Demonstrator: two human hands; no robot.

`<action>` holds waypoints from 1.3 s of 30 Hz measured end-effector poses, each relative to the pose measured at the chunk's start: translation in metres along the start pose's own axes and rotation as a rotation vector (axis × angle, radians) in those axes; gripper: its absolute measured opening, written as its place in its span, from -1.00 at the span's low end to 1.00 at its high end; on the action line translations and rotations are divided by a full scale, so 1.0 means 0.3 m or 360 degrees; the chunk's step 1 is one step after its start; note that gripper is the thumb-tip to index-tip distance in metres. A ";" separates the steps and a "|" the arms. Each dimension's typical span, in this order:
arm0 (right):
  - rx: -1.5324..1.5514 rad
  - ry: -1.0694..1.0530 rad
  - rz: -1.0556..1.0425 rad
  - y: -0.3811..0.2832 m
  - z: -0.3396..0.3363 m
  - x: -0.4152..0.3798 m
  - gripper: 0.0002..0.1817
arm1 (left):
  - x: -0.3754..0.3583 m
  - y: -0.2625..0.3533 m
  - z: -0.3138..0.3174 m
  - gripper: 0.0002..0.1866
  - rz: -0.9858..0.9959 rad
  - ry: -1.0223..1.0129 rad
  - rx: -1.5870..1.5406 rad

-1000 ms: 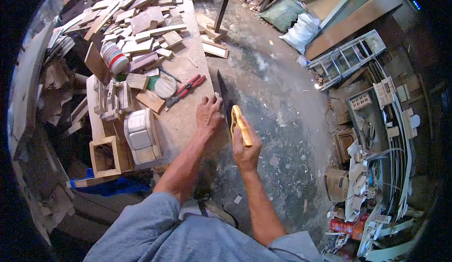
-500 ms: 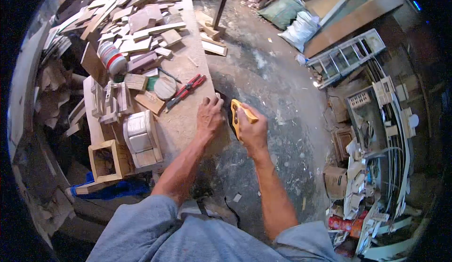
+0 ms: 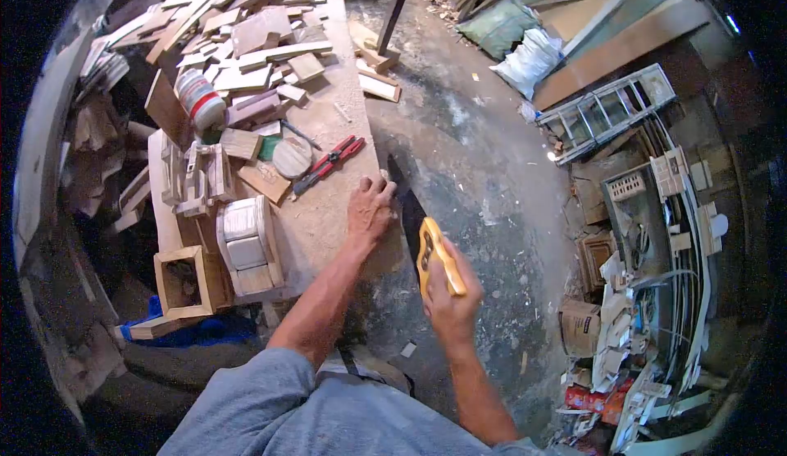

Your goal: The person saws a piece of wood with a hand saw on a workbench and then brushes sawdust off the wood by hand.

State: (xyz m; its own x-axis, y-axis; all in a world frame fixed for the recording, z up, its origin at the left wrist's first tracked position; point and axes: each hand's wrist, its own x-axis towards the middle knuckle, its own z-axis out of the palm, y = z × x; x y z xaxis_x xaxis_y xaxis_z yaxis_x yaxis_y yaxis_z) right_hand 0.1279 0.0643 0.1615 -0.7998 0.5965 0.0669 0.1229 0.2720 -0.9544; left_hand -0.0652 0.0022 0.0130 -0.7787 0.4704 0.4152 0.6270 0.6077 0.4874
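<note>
My right hand is wrapped round the yellow handle of a handsaw, whose dark blade runs up and left beside the table edge. At the right edge of the wooden table, my left hand presses down with its fingers bent; what lies under them is too small to make out. Red-handled pliers lie on the table to the left of that hand, near a round wooden disc.
Wood offcuts are heaped on the table's far part. A bottle, a wooden box frame and a curved wooden piece stand at the left. A ladder and cardboard box are on the right.
My right hand has drawn the saw down and slightly right, and more of the blade shows. My left hand stays at the table edge. The whole view has shifted slightly.
</note>
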 end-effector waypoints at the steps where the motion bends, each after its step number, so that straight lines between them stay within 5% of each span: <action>1: 0.0018 -0.0028 0.0074 -0.039 -0.010 -0.031 -0.54 | -0.007 -0.010 0.005 -0.73 0.0010 -0.0003 0.0006; 8: -0.0209 -0.0087 0.0283 -0.224 -0.120 0.001 -0.61 | -0.008 -0.008 -0.013 -0.72 0.0007 -0.0090 -0.0062; 12: -0.0186 -0.0080 0.0215 -0.023 0.087 0.298 -0.68 | 0.025 0.009 -0.029 -0.71 0.0047 -0.0123 -0.0114; 16: 0.0028 -0.0071 0.0610 0.033 0.098 0.340 -0.65 | -0.001 0.000 -0.020 -0.70 -0.0010 -0.0136 -0.0110; 21: -0.0274 0.0145 -0.0378 0.116 0.101 0.143 -0.63 | 0.000 0.010 -0.018 -0.72 -0.0053 -0.0059 -0.0004; 32: -0.0192 -0.0005 0.0272 -0.326 -0.118 -0.080 -0.60 | -0.019 0.006 -0.015 -0.60 -0.0037 -0.0144 0.0040; 39: -0.0293 -0.0043 -0.0119 0.050 0.156 0.264 -0.57 | -0.018 -0.032 0.014 -0.54 0.0052 -0.0077 -0.0047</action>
State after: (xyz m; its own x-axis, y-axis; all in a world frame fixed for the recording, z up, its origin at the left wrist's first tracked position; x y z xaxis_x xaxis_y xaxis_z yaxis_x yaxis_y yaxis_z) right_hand 0.0388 0.0803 0.1389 -0.8261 0.5495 0.1254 0.1658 0.4496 -0.8777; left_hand -0.0671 -0.0036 0.0029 -0.7576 0.5203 0.3940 0.6519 0.5729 0.4968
